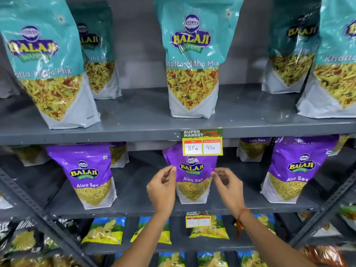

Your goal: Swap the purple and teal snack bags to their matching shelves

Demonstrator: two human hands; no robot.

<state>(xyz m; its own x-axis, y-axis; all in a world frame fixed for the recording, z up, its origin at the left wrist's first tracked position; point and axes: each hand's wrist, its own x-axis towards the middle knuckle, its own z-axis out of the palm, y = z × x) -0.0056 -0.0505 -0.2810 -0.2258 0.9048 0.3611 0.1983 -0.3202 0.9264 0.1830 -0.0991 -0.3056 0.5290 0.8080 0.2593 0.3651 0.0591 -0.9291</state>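
A purple Aloo Sev bag (192,178) stands upright in the middle of the lower grey shelf (134,209). My left hand (162,187) is at its left edge and my right hand (228,186) at its right edge, fingers apart and curled toward the bag. Neither hand grips it; I cannot tell whether the fingertips touch it. A teal Khatta Mitha Mix bag (192,60) stands directly above on the upper shelf (134,130). More purple bags (90,174) (294,168) flank the middle one, and more teal bags (44,60) (335,64) stand on the upper shelf.
A yellow price tag (202,142) hangs from the upper shelf's edge and covers the top of the middle purple bag. Blue-and-yellow chip bags (105,231) lie on the shelf below. Slanted perforated metal uprights (28,201) cross the rack's left and right sides.
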